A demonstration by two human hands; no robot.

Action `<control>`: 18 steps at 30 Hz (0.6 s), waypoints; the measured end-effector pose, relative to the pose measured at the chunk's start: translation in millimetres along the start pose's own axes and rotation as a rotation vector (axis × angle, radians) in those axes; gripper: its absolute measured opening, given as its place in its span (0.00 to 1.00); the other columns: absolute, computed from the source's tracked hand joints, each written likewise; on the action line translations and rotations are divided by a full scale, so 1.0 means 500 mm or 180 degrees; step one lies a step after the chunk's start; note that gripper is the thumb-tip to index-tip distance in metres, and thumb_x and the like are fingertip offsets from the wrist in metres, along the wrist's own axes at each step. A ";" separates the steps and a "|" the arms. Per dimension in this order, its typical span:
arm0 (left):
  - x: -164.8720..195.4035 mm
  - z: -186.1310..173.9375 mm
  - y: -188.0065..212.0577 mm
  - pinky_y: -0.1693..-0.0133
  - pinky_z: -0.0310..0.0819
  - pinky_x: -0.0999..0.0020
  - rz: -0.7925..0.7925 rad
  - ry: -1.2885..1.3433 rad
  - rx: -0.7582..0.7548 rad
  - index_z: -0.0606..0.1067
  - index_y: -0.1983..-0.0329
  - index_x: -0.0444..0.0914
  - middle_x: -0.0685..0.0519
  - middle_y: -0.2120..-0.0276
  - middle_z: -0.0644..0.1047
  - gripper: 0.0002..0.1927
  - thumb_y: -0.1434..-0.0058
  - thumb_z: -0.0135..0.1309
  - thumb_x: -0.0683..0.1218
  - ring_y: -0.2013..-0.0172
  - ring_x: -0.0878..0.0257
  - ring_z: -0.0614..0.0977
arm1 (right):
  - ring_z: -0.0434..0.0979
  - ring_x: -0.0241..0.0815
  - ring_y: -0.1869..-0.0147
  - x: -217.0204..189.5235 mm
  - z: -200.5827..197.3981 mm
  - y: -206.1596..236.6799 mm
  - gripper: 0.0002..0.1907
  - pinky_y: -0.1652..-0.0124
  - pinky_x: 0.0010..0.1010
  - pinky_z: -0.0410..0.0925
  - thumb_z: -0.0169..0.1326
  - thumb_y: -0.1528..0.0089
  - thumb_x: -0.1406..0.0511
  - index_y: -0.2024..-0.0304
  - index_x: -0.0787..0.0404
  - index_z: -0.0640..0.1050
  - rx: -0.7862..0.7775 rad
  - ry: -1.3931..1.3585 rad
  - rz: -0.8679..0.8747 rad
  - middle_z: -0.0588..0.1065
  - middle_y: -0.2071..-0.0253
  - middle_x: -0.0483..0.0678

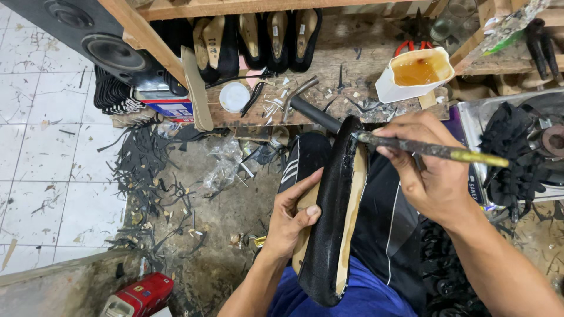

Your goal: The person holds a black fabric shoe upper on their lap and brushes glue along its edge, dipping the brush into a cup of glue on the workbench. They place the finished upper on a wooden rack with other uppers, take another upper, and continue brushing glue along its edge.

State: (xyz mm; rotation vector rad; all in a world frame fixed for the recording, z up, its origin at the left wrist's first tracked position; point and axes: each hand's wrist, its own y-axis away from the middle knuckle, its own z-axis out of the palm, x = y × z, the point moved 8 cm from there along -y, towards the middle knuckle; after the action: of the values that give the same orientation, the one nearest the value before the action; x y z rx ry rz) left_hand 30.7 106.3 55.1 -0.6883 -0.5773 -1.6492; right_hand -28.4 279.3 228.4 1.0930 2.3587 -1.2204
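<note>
Cluttered workbench [346, 44] — brush [432, 150], black sole [332, 217]

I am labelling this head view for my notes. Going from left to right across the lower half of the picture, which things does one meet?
Red can → left hand → black shoe sole → right hand, holding a brush → black pieces on the machine.

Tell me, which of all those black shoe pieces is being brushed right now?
The black glittery shoe upper on the lap, gripped by the left hand; the right hand brushes its tip. The shelf shoes sit untouched.
</note>
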 end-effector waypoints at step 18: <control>0.011 0.004 -0.008 0.35 0.69 0.65 -0.0008 -0.0098 -0.0018 0.65 0.28 0.27 0.42 0.38 0.76 0.36 0.38 0.62 0.44 0.40 0.59 0.78 | 0.78 0.48 0.57 -0.051 0.010 0.011 0.13 0.52 0.39 0.70 0.60 0.43 0.77 0.56 0.67 0.78 -0.0175 -0.0055 -0.0640 0.77 0.60 0.52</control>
State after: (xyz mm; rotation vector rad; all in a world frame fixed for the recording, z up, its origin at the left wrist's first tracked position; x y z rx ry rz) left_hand 26.5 104.5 60.4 -0.7184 -0.5960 -1.6454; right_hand -7.4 264.7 235.8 0.8412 2.5223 -1.2152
